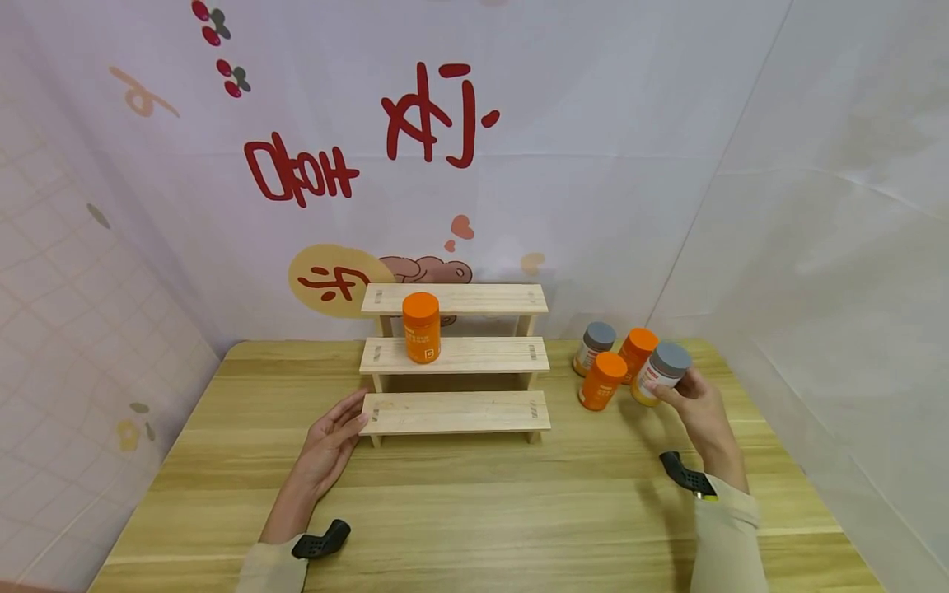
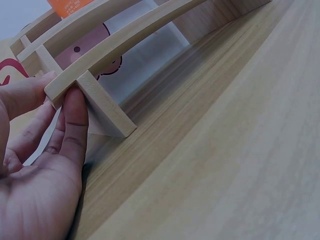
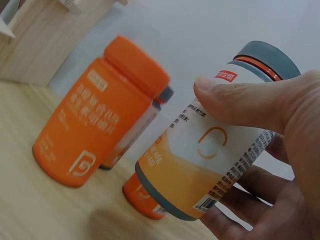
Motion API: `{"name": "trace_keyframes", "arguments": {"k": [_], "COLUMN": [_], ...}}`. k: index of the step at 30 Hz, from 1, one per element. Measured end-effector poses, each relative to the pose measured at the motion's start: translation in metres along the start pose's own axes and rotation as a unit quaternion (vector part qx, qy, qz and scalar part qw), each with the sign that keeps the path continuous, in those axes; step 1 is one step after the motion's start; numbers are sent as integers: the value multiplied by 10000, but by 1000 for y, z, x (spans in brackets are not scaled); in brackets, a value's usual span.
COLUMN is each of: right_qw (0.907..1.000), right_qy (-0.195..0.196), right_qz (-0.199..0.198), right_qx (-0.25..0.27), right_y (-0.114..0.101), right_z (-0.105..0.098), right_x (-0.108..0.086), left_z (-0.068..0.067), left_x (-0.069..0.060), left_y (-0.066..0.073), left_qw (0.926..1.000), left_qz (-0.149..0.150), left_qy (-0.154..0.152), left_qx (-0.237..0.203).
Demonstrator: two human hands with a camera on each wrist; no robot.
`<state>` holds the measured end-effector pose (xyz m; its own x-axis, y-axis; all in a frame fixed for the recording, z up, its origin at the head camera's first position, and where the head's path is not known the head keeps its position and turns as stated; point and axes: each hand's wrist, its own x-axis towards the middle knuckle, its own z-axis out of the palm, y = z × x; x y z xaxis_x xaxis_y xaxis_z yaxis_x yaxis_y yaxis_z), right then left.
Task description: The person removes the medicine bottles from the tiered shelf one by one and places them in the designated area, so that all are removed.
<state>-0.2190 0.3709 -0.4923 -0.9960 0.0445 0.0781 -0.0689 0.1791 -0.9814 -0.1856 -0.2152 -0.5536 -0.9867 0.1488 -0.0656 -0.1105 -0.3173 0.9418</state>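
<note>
My left hand [image 1: 331,442] pinches the left end of the lowest step of a three-tier wooden shelf [image 1: 455,413]; in the left wrist view the thumb lies above the board [image 2: 120,50] and fingers below it. At the right, my right hand [image 1: 703,409] grips a white-and-yellow pill bottle with a grey lid [image 1: 670,361], tilted in the right wrist view, thumb across its label [image 3: 200,145]. Beside it stand two orange bottles, the nearer one [image 1: 602,381] and one behind [image 1: 638,350], plus another grey-lidded bottle [image 1: 596,346]. One orange bottle [image 1: 422,329] stands on the middle step.
The wood-grain table [image 1: 474,511] carries the shelf near its back edge. Behind it hangs a pale printed backdrop [image 1: 593,165] with red characters. Pale walls flank both sides. A black wrist device [image 1: 319,539] sits on the left wrist, another [image 1: 685,475] on the right.
</note>
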Motion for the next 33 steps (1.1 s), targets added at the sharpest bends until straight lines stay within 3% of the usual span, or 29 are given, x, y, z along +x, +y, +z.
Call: {"name": "trace_keyframes", "arguments": {"k": [20, 28, 33], "right_qw": [9927, 9925, 9931], "right_qy": [-260, -317, -279], "right_qz": [813, 749, 571], "right_qx": [-847, -907, -984], "right_y": [34, 35, 23], "right_z": [-6, -6, -6], "right_x": [2, 2, 2], "left_z": [2, 2, 2], "left_x": [0, 0, 0], "left_y": [0, 0, 0], "left_qw": [9999, 10000, 10000], "left_qz": [-48, 35, 68], "left_qy": [94, 23, 10], "left_qx": [42, 22, 1]}}
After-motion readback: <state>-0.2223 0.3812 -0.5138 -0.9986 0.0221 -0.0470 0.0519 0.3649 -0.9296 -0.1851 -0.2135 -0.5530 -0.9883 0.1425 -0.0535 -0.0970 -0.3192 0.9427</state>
